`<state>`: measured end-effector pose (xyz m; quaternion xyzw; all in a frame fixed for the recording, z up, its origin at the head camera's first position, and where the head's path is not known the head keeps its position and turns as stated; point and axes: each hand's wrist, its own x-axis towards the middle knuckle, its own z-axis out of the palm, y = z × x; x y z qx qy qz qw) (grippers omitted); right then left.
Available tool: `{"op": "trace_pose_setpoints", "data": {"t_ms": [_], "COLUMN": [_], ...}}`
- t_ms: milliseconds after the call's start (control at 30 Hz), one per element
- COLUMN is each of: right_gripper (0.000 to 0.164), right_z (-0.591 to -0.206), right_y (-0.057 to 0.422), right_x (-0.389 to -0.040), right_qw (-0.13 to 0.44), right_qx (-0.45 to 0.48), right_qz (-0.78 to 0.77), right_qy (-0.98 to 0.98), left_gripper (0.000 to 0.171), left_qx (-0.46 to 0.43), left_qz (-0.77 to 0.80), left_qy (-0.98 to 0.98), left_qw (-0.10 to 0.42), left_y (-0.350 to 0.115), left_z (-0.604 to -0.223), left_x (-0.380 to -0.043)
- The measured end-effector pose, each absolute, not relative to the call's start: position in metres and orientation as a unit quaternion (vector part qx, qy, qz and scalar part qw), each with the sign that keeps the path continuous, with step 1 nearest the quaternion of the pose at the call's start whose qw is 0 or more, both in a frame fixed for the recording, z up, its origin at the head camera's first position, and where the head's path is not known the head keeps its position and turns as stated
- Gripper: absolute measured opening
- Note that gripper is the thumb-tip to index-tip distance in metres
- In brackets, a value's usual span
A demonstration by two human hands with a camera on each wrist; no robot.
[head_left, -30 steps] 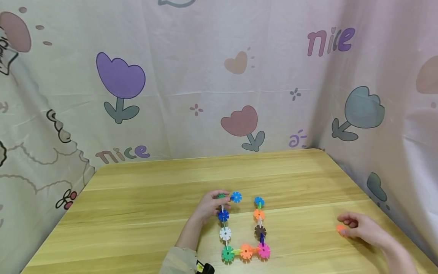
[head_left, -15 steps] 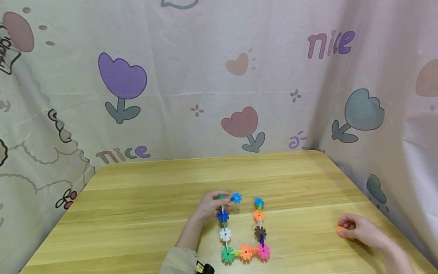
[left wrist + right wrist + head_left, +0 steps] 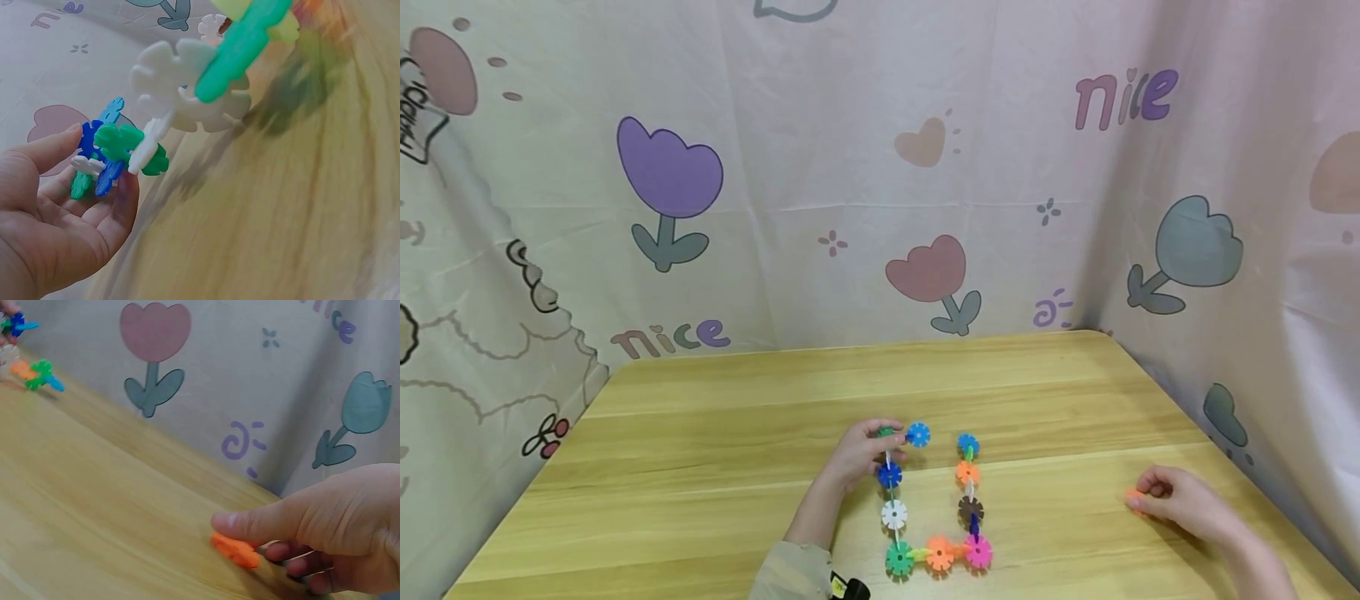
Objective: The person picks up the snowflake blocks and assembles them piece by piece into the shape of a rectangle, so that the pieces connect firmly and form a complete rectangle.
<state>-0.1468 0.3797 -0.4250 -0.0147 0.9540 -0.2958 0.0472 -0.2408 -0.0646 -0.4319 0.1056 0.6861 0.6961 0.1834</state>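
A U-shaped chain of interlocking plastic snowflake discs lies in front of me, with a white disc [image 3: 893,514], a green corner disc [image 3: 899,557] and a pink corner disc [image 3: 978,552]. My left hand [image 3: 861,452] grips the far end of its left side, between thumb and fingers around green and dark blue discs. A light blue disc [image 3: 918,434] sticks out to the right of that grip. Across a gap, another blue disc [image 3: 968,444] ends the right side. Well to the right, my right hand [image 3: 1183,502] pinches a single orange disc [image 3: 235,550], low over the table.
The wooden table [image 3: 700,467] carries the chain near its front. A printed curtain [image 3: 812,167] hangs along the back and both sides, close to the right hand's side. A black wrist device [image 3: 854,588] shows at the left sleeve.
My right hand has lifted the orange disc slightly and moved a little to the left with it. The left hand keeps its grip on the chain with hardly any movement.
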Motion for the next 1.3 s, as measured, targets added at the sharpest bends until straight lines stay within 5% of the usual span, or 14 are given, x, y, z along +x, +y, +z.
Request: {"op": "trace_pose_setpoints", "data": {"t_ms": [733, 1300], "right_gripper": [0.027, 0.029], "right_z": [-0.426, -0.413], "right_y": [0.369, 0.286], "right_x": [-0.156, -0.207], "right_qw": [0.076, 0.039], "right_qx": [-0.056, -0.082], "right_qz": [-0.415, -0.474], "right_qy": [0.905, 0.876], "left_gripper": [0.037, 0.037], "left_qx": [0.105, 0.102], "left_qz": [0.692, 0.697], "left_qy": [0.689, 0.683], "left_qw": [0.188, 0.191], "left_y": [-0.062, -0.062], "left_z": [-0.436, -0.434], "left_x": [-0.239, -0.242]}}
